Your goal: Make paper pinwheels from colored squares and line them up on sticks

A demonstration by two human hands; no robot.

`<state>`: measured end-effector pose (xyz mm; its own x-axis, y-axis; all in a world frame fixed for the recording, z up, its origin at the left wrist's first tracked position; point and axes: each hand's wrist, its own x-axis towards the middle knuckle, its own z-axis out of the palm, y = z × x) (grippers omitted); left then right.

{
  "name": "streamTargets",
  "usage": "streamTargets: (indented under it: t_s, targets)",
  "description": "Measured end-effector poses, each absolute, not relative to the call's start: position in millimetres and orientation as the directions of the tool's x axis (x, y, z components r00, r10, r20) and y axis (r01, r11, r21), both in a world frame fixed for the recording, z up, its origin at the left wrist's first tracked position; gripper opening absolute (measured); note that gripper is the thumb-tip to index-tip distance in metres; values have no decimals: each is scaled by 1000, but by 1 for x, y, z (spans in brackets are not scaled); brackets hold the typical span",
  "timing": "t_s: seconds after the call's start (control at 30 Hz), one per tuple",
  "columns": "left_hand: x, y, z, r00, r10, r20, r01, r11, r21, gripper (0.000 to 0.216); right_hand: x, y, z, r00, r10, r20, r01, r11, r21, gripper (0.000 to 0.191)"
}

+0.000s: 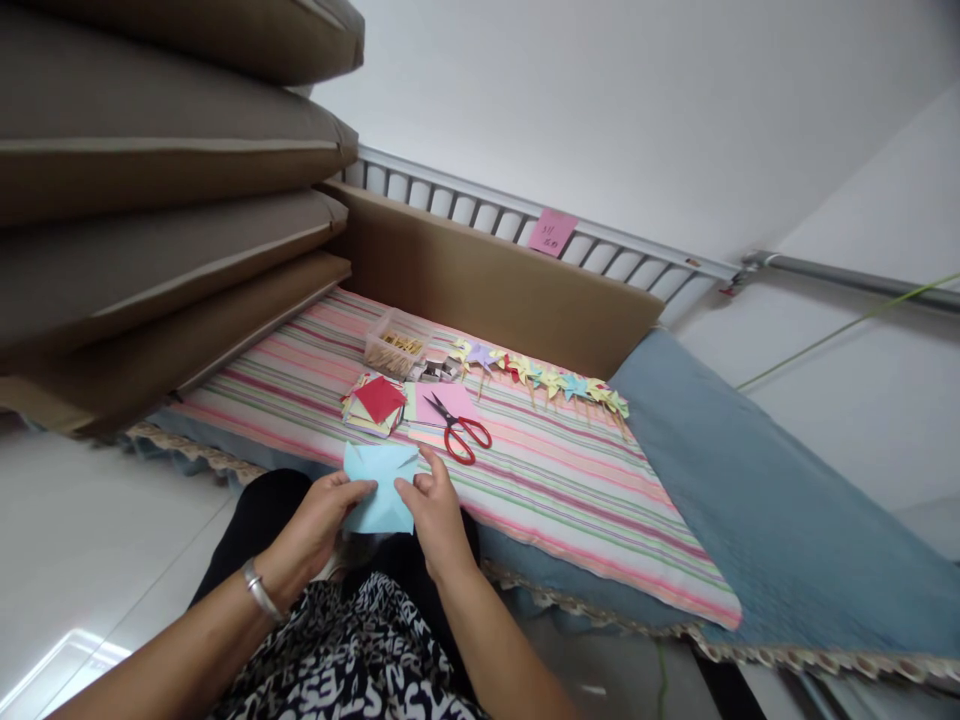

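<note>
Paper (383,508), held by left hand (330,502) and right hand (436,505), seems roughly square, one edge facing striped cloth (555,485).

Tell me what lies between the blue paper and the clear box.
The paper stack, topped by a red sheet, lies between the blue paper and the clear box, as the head view shows.

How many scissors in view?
1: red-handled scissors, partly over pink paper on the striped cloth, beyond the right hand. Any hidden ones wouldn't show.
</note>
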<state>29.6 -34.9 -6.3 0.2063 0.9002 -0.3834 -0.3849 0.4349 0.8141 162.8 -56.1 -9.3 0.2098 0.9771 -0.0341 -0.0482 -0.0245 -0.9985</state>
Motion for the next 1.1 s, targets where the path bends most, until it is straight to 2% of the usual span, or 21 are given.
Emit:
streamTargets:
  t_s: [0.1, 0.2, 0.33, 0.43, 0.57, 0.73, 0.93, 1.1]
  targets:
    - [23, -30, -2, 182, 908, -377, -353, 418, 837, 18, 173, -71, -10, 186, 952, 241, 302, 178, -936, 46]
    - [19, -27, 0, 180, 908, -378, -346, 418, 840, 16, 179, -85, -9, 25, 873, 487, 577, 385, -720, 37]
    - [18, -25, 3, 215, 899, -381, -343, 435, 833, 16, 181, -91, -9, -151, 786, 599, 752, 485, -446, 35]
    - [18, -24, 3, 234, 894, -383, -338, 444, 829, 15, 182, -89, -12, -189, 749, 635, 785, 503, -360, 34]
    - [17, -25, -1, 257, 890, -376, -331, 447, 831, 15, 183, -88, -13, -203, 722, 662, 763, 540, -356, 30]
    - [20, -27, -6, 283, 891, -355, -307, 434, 847, 16, 183, -90, -9, -191, 744, 640, 709, 555, -434, 24]
    - [25, -32, -7, 260, 900, -350, -221, 409, 885, 17, 178, -89, -1, -44, 912, 408, 658, 334, -675, 12]
    - [28, -36, -4, 274, 900, -340, -206, 400, 893, 19, 172, -85, 2, 15, 942, 336, 677, 238, -697, 8]
